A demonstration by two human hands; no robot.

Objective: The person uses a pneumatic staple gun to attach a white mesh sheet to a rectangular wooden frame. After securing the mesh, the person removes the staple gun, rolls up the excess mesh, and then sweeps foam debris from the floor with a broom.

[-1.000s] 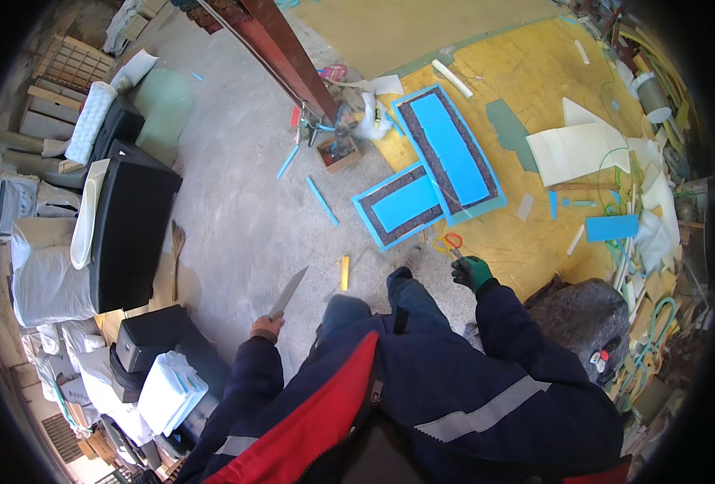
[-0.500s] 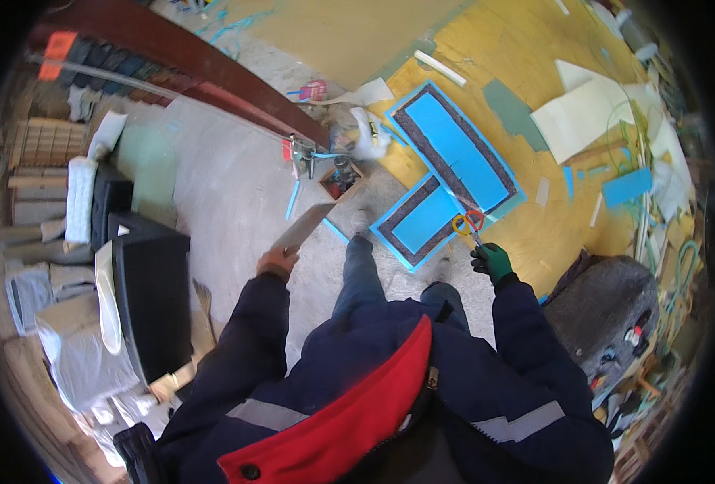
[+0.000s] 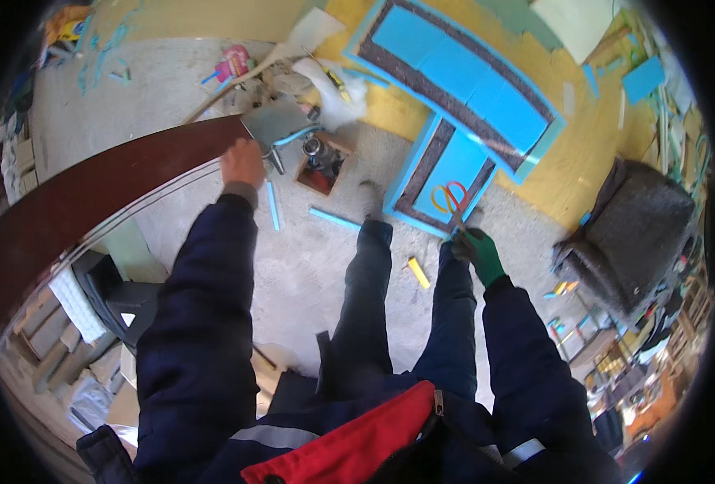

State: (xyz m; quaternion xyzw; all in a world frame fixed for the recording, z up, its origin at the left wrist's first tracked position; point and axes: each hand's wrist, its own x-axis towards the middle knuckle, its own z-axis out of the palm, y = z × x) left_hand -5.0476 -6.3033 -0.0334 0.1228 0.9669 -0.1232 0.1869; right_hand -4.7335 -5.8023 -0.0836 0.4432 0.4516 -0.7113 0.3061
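Observation:
My bare left hand (image 3: 243, 165) is at the reddish-brown beam's end. Its fingers are closed on a thin, flat grey sheet (image 3: 278, 121) extending to the right; what the sheet is made of I cannot tell. Scissors (image 3: 450, 198) with one red and one yellow handle loop point away from my right hand (image 3: 472, 248), which wears a green and dark glove. That hand grips the scissors at the blade end, so the blades are mostly hidden. Beyond them are blue panels with dark fuzzy borders, a long one (image 3: 430, 50) and a shorter one (image 3: 452, 165).
The reddish-brown beam (image 3: 115, 181) crosses the left side. A small wooden box (image 3: 317, 181) of tools stands near my feet. A yellow-handled tool (image 3: 418, 273) lies on the concrete between my legs. A dark folded cloth (image 3: 635, 234) is at the right.
My left hand has moved forward and left with the grey sheet, up to the beam. My view has shifted, and the scissors now appear over the shorter blue panel.

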